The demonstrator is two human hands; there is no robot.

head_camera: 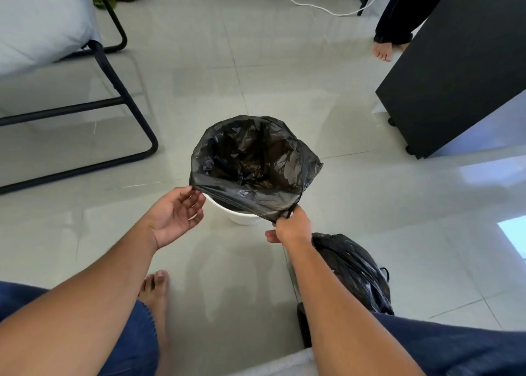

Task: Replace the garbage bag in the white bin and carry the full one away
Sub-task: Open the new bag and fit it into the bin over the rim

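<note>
A fresh black garbage bag (250,162) is spread open over the white bin (242,215), whose near rim shows below it. My left hand (175,214) is palm up, its fingertips touching the bag's near-left edge. My right hand (290,227) pinches the bag's near-right corner by its drawstring. The full black bag (353,270), tied shut, lies on the floor to the right of my right forearm.
A black metal frame (125,102) carrying a grey cushion stands at the left. A black cabinet on wheels (444,71) stands at the right, with another person's bare foot (382,51) beside it. A white cable (313,5) runs across the far floor. My own foot (156,293) is near the bin.
</note>
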